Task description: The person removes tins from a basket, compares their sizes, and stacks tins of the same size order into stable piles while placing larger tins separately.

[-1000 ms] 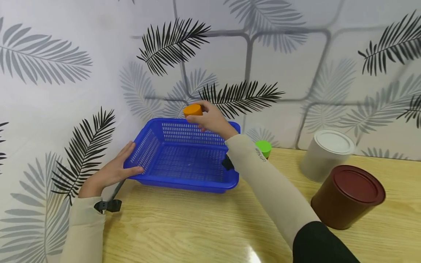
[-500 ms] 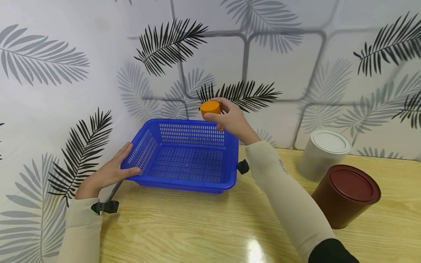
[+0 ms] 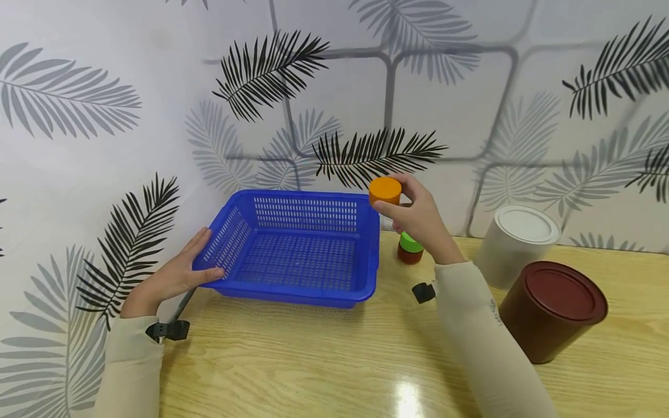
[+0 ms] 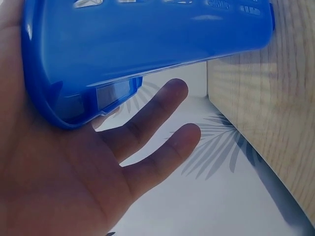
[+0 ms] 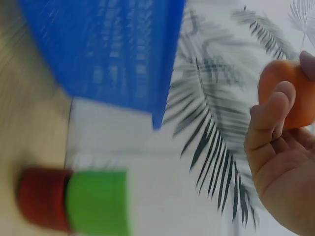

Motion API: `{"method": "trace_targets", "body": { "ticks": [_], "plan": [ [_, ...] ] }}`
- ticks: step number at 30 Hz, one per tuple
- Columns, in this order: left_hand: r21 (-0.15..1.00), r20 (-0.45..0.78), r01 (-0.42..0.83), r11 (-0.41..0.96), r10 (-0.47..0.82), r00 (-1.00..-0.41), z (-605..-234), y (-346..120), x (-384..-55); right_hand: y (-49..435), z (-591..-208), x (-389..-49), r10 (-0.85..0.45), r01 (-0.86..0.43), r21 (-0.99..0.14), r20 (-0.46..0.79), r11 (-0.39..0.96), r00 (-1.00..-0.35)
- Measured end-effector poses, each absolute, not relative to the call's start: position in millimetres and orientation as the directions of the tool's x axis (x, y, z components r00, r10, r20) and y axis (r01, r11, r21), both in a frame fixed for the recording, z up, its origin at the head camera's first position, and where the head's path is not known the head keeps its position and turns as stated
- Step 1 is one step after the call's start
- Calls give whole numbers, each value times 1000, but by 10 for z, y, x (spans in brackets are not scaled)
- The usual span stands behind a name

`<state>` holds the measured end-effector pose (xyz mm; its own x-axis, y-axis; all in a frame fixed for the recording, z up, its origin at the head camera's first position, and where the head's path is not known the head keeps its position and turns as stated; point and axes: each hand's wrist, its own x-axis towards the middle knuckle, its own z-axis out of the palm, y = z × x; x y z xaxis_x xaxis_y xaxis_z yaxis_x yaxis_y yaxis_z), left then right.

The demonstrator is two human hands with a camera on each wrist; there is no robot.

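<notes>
My right hand [image 3: 418, 212] grips an orange cylinder block [image 3: 385, 190] between thumb and fingers, raised near the right rim of a blue plastic basket [image 3: 298, 295]. Under that hand, a green cylinder block [image 3: 410, 242] sits on top of a dark red cylinder block [image 3: 410, 255], partly hidden in the head view. In the right wrist view the orange block [image 5: 283, 91] is upper right, above the green block [image 5: 98, 201] and the red one [image 5: 43, 196]. My left hand [image 3: 175, 276] rests against the basket's left corner, palm at the rim [image 4: 34, 98], fingers extended along its outside.
On the right of the wooden table [image 3: 292, 354] stand a white can [image 3: 514, 249] and a brown can [image 3: 549, 316] with a dark red lid. A leaf-patterned white covering [image 3: 345, 98] rises behind the table and along its left side.
My right hand has carried the orange cylinder block rightward from above the basket's back rim, then lower, past the right rim. The left hand stays at the basket's corner.
</notes>
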<state>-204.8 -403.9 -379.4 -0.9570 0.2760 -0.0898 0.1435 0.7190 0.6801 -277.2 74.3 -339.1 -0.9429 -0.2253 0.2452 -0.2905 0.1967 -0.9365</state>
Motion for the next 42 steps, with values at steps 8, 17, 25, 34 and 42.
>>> {"method": "trace_targets", "body": {
  "ticks": [8,17,25,34,42],
  "plan": [
    [669,-96,146,729,279,-956,-3770,-4050,-2033,1193,-3573,-2691,-106,-209,-920,184,333,-977],
    [647,-102,144,749,271,-957,-3751,-4086,-2008,1277,-3836,-2794,-53,-71,-918,55,390,-997],
    [657,-106,139,741,273,-956,-3773,-4035,-2020,1298,-3983,-2802,-69,-23,-916,-5,401,-998],
    [658,-102,143,739,276,-956,-3762,-4030,-2024,1315,-4037,-2791,-103,-6,-943,-30,334,-994],
    [666,-94,149,731,281,-955,-3778,-4028,-2032,1315,-4075,-2793,-99,-16,-927,-23,375,-995]
  ]
}}
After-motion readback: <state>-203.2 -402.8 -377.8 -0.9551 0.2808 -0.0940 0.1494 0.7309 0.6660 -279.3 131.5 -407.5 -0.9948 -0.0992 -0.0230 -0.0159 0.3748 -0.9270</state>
